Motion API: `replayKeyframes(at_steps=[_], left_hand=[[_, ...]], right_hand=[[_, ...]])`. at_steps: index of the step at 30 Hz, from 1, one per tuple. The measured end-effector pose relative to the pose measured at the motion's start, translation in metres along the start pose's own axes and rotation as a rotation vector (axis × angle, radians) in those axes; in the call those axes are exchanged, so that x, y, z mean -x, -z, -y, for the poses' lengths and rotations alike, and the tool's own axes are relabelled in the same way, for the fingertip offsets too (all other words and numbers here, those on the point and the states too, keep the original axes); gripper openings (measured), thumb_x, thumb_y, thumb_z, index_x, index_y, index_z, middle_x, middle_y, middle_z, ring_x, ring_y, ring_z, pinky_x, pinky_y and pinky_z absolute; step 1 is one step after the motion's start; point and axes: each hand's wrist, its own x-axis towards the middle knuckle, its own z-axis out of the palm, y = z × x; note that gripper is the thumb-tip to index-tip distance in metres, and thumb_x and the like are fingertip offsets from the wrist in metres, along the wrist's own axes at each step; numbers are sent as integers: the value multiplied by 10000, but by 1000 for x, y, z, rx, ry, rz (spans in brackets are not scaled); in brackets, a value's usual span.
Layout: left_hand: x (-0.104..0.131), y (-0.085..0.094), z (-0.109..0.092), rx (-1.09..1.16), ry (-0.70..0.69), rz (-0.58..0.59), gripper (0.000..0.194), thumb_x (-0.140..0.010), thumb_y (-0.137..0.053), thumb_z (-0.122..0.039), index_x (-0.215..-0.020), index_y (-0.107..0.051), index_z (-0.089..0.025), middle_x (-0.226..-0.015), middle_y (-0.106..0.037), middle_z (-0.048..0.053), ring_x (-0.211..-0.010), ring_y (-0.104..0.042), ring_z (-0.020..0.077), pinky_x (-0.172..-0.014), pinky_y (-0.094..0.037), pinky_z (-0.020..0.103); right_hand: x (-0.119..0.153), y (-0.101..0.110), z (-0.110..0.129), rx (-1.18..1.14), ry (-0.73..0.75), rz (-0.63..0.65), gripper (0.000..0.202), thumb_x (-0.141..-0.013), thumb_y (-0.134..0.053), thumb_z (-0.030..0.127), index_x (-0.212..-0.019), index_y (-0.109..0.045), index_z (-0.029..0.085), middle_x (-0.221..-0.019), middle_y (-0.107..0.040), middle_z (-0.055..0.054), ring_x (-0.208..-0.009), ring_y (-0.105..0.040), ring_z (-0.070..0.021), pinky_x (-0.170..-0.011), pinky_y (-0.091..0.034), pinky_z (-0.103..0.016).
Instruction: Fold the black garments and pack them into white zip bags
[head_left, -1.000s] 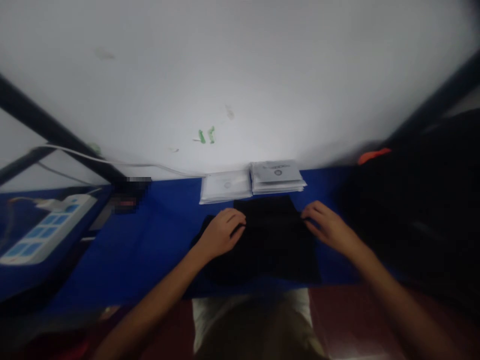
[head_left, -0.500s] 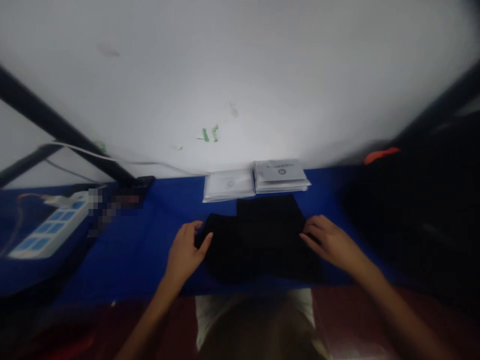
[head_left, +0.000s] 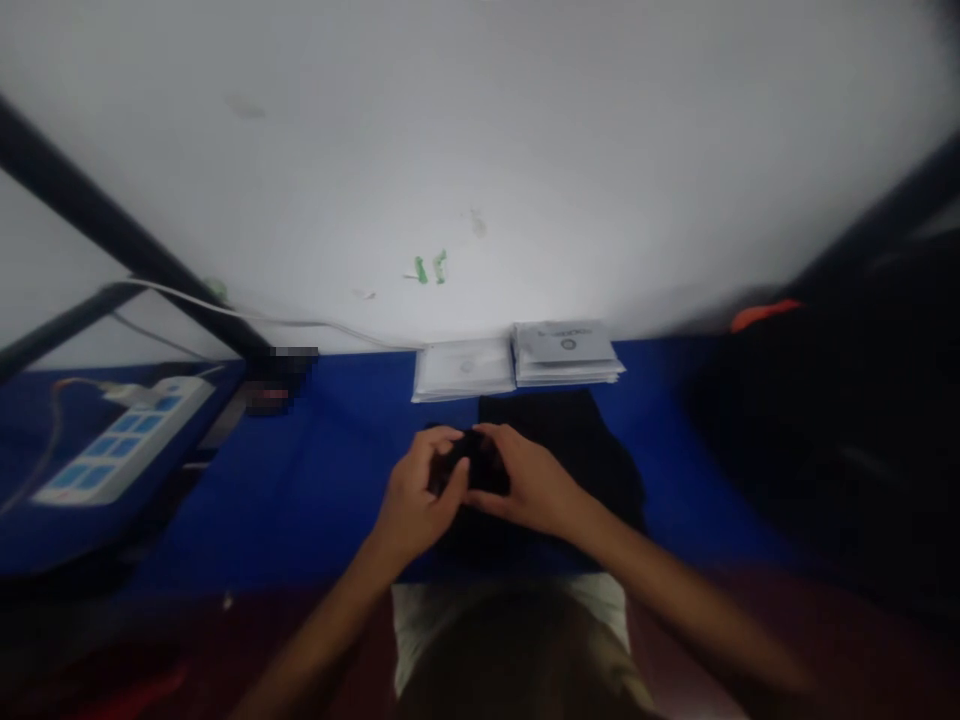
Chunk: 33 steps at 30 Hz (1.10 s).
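Our left hand (head_left: pixel 412 495) and right hand (head_left: pixel 525 485) meet over the near-left part of the black folded cloth (head_left: pixel 592 450). The fingers (head_left: pixel 442 440) of both hands curl narrowly and pinch a bunched fold of that cloth between them; the fingertips touch or nearly touch. The exact grip under the fold is too dark to tell.

The cloth lies flat on the blue table cover (head_left: pixel 337 470), directly under and just beyond the fingers. Its long axis cannot be told from this view; its far edge runs parallel to the wall.

Just beyond the fingers, past the cloth, we see two stacks of white packets (head_left: pixel 517 358) against the wall. The right stack carries a round dark mark and a line of print, too blurred to read.

Well to the left of the fingers sits a white power strip (head_left: pixel 120 450) with blue sockets. Well to the right lies a dark heap (head_left: pixel 840 440) with an orange tag.
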Motion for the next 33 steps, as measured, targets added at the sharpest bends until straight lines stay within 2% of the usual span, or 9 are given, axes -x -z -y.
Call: replayKeyframes(at_steps=[3, 5, 8, 13, 19, 23, 26, 28, 33], left_hand=[[-6, -12, -19, 44, -243, -5, 313, -852, -591, -219, -1152, -502, -230, -958, -612, 24, -784, -602, 140, -708, -508, 268], [-11, -17, -21, 81, -301, -81, 307, -845, -599, -212, -1137, -509, -222, -990, -611, 40, -814, -601, 149, -727, -509, 285], [-18, -24, -11, 102, -187, -87, 227, -865, -582, -241, -1086, -531, -218, -875, -609, 10, -725, -589, 129, -680, -495, 266], [-23, -49, 6, 47, 133, 275, 234, -891, -538, -382, -1067, -526, -227, -729, -608, -30, -604, -581, 135, -607, -456, 266], [-28, -90, -1, 83, 232, 478, 553, -859, -531, -579, -1261, -428, -214, -716, -628, -15, -665, -642, 199, -607, -451, 290], [-32, -107, -7, 86, 219, 491, 643, -829, -614, -475, -1349, -350, -203, -745, -594, -4, -696, -636, 217, -644, -471, 321], [-31, -109, -17, 229, 92, 446, 629, -816, -630, -292, -1361, -322, -228, -891, -590, 25, -791, -623, 200, -738, -496, 343], [-29, -106, -27, 370, -29, 395, 624, -816, -613, -221, -1362, -311, -239, -968, -572, 37, -863, -603, 188, -810, -496, 347], [-33, -92, -48, 560, -187, 220, 553, -834, -603, -205, -1328, -359, -237, -1038, -546, 58, -938, -567, 187, -863, -482, 341]], right_hand=[[-8, -1, -3, -114, -5, -82, 329, -838, -595, 239, -1161, -554, 199, -1069, -661, -89, -944, -640, -229, -812, -503, -351], [-3, 11, -12, -120, -74, -199, 184, -857, -558, 223, -1037, -595, 214, -936, -678, -46, -826, -643, -197, -743, -496, -313], [21, 37, -33, -54, -254, -359, 137, -859, -572, 306, -965, -598, 223, -835, -661, -16, -718, -613, -177, -654, -479, -282], [80, 67, -67, 62, -511, -430, 153, -840, -555, 376, -862, -577, 227, -699, -618, 5, -580, -562, -160, -511, -433, -252], [121, 67, -96, 302, -603, -300, 172, -822, -530, 379, -900, -568, 230, -715, -633, -19, -583, -593, -203, -548, -471, -322], [120, 73, -96, 381, -513, -327, 382, -833, -527, 344, -1178, -530, 180, -1082, -631, -138, -948, -635, -303, -808, -523, -455], [102, 90, -78, 356, -306, -284, 608, -844, -570, 340, -1398, -382, 176, -1357, -488, -180, -1254, -483, -331, -1029, -414, -512], [81, 103, -63, 267, -180, -152, 774, -813, -653, 367, -1476, -287, 209, -1467, -396, -157, -1349, -394, -319, -1103, -348, -498], [27, 122, -49, -169, -92, 274, 730, -695, -784, 365, -1356, -499, 246, -1236, -636, -72, -1123, -612, -270, -987, -477, -406]])
